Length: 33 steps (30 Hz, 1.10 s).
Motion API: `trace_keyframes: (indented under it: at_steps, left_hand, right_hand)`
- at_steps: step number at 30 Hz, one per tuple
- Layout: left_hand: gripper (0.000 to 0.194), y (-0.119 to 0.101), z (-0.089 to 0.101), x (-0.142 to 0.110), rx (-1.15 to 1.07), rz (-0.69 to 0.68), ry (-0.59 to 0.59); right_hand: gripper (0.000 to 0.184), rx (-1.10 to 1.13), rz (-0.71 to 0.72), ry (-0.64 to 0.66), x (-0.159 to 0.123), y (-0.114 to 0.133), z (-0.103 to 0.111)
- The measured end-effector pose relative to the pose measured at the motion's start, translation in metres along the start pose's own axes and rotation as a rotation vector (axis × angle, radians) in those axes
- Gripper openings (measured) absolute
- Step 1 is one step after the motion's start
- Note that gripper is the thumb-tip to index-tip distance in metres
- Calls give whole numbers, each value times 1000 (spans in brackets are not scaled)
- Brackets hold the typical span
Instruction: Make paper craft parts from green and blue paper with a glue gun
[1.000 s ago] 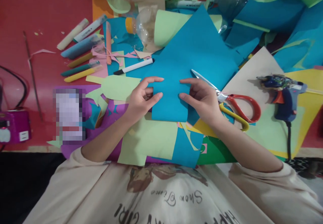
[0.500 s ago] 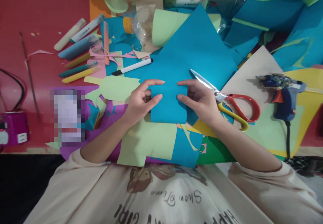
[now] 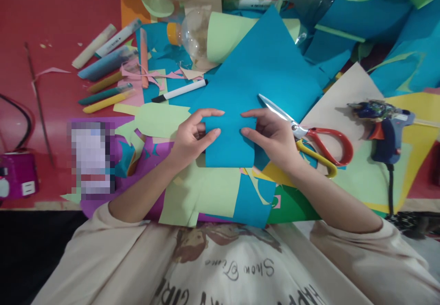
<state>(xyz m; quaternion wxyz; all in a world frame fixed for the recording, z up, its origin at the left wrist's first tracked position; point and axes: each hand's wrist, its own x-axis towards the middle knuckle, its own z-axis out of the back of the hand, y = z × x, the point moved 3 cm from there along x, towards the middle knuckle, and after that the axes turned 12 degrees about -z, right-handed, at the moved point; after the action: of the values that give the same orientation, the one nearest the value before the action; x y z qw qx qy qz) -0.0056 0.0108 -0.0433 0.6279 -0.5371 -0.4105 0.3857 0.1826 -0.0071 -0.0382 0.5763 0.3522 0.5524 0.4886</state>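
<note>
Between my hands is a small piece of blue paper (image 3: 229,147), its lower edge curved or folded. My left hand (image 3: 192,133) grips its left side, thumb and forefinger resting on the face and the other fingers behind. On the right side my right hand (image 3: 273,133) holds it the same way. A larger blue sheet (image 3: 271,62) lies just beyond, the same colour, so where the two meet is hard to make out. Scissors (image 3: 299,131) with one red and one yellow handle lie against the right hand, blades pointing away to the left.
A blue glue gun (image 3: 388,135) lies at the right with its cord toward me. Several markers (image 3: 106,69) and a white marker with a black cap (image 3: 182,90) lie at the left. A clear bottle (image 3: 194,35) wrapped in green paper lies behind. Paper scraps (image 3: 202,195) cover the front.
Almost nothing differs. Both hands keep their hold on the small blue paper, and the view has shifted very slightly.
</note>
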Motion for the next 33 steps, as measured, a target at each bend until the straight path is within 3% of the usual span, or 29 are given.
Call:
trace_keyframes:
  at_steps: [33]
  left_hand:
    - [22, -1, 0, 1, 7, -23, 1]
  right_hand:
    - [18, 19, 46, -17, 0, 3, 0]
